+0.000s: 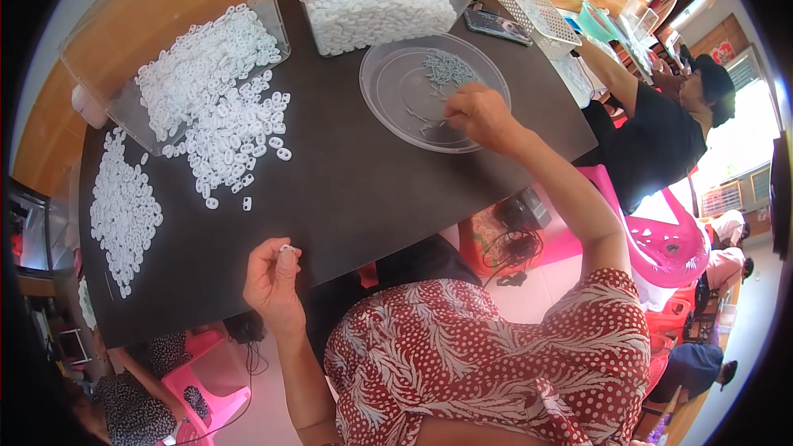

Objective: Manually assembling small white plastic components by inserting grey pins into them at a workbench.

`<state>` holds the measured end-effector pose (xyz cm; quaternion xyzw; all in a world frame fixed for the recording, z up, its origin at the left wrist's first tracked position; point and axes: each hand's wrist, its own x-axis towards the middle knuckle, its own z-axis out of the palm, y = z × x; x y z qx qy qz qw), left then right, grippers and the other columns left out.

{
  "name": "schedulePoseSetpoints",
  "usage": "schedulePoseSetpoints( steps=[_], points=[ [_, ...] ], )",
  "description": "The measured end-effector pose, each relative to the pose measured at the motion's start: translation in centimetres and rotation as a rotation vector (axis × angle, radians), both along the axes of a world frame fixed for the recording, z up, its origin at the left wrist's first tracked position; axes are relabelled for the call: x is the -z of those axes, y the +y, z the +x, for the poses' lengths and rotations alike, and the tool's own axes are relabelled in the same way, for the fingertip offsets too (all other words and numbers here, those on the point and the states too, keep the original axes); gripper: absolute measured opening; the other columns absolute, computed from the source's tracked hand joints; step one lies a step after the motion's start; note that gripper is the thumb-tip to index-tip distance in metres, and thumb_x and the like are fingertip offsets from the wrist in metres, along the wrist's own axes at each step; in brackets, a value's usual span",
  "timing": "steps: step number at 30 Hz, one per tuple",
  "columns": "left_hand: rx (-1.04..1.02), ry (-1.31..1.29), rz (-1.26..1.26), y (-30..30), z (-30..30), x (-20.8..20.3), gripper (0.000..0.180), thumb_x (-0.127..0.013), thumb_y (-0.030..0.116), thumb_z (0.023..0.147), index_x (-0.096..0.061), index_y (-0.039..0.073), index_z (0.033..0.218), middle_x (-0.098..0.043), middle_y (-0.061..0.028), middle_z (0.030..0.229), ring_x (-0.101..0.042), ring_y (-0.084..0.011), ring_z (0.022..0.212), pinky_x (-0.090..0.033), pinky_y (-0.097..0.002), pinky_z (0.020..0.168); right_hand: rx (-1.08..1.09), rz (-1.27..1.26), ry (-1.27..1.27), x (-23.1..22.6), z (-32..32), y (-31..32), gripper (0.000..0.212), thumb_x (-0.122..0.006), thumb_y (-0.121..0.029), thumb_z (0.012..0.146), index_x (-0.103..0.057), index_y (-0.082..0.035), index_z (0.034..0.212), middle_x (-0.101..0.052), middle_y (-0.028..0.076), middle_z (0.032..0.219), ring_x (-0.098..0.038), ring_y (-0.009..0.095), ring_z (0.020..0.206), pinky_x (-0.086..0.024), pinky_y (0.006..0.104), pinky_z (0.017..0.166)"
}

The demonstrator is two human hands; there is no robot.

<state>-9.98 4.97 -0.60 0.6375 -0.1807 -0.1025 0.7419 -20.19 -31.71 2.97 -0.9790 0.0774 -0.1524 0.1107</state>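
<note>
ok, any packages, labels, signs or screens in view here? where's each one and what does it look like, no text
Phone: lies flat on the dark table's far edge, between the clear bin of white rings and the white basket; dark rectangle, screen up.
Red wall sign: far right, on the wooden wall behind the other person; small, red, roughly square, detail too small to tell.
No packages or labels show.

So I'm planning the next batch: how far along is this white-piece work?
Done: a sorted patch lies at the table's left. In hand: left hand pinches one white piece; right hand reaches into the clear round tray. Left: a spilled heap and a full bin.
</note>
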Motion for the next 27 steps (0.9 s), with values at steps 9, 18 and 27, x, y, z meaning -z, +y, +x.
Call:
schedulePoseSetpoints(
  steps=[9, 18, 27],
  points=[
    [-0.012, -0.002, 0.001, -0.1, 0.0, 0.3, 0.014, -0.062, 0.009, 0.088, -0.061, -0.001, 0.097, -0.060, -0.0040, 0.087, -0.057, -0.0087, 0.076, -0.044, -0.0193, 0.064, -0.151, -0.026, 0.012, 0.2, 0.7, 0.2, 0.006, -0.063, -0.005, 0.069, -0.057, -0.004, 0.071, -0.057, 0.010, 0.074, -0.055, 0.030, 0.078, -0.045, 0.0390, 0.067],
    [-0.025, -0.001, -0.012, -0.2, 0.0, -0.1, 0.014, -0.063, 0.010, 0.087, -0.061, -0.001, 0.096, -0.061, -0.0041, 0.085, -0.056, -0.0082, 0.074, -0.043, -0.0191, 0.063, -0.107, -0.033, -0.082, 0.1, 0.8, 0.6, 0.005, -0.058, -0.002, 0.071, -0.054, -0.003, 0.074, -0.055, 0.011, 0.071, -0.055, 0.029, 0.069, -0.045, 0.0378, 0.063],
    [0.029, 0.232, -0.213, -1.1, -0.8, -2.4, 0.009, -0.060, 0.004, 0.087, -0.060, -0.004, 0.091, -0.063, -0.0101, 0.077, -0.053, -0.0110, 0.061, -0.042, -0.0215, 0.056, -0.211, 0.688, -0.099, -3.7, 2.8, 12.9, 0.012, -0.066, -0.002, 0.076, -0.061, -0.002, 0.087, -0.055, 0.005, 0.077, -0.054, 0.011, 0.068, -0.044, 0.0249, 0.060]
  ],
)
